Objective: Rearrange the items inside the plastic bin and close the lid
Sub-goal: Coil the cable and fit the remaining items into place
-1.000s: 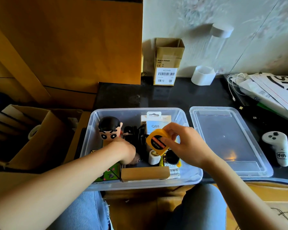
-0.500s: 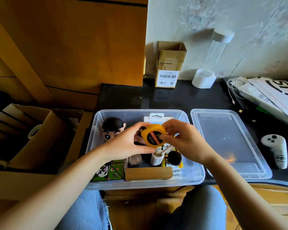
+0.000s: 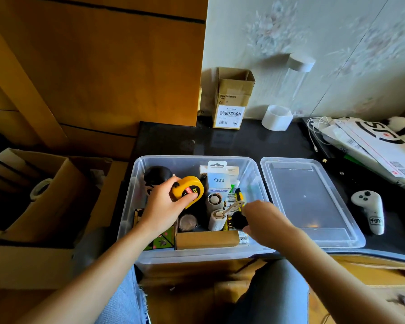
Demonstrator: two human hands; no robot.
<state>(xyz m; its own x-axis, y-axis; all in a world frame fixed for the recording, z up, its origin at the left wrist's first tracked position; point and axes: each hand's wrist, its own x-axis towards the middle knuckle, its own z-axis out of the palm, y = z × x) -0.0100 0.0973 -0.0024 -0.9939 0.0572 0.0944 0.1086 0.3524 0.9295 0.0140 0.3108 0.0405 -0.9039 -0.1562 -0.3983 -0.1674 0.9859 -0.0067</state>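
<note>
Gripping tape measure (image 3: pixel 189 191) in left hand (image 3: pixel 163 206) over bin (image 3: pixel 197 254); right hand (image 3: pixel 263 219) pinching dark item (image 3: pixel 238 220) beside it. Rearranging ongoing; lid (image 3: pixel 313 206) lying off, right.

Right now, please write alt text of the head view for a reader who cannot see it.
A person's left hand holds a yellow tape measure over an open clear plastic bin of small items, while the right hand grasps a small black object inside. The lid lies beside the bin.

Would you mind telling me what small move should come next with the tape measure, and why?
Probably set the yellow tape measure, gripped by the left hand, into the clear bin; the lid lies off beside it, and the right hand reaches other items.
</note>
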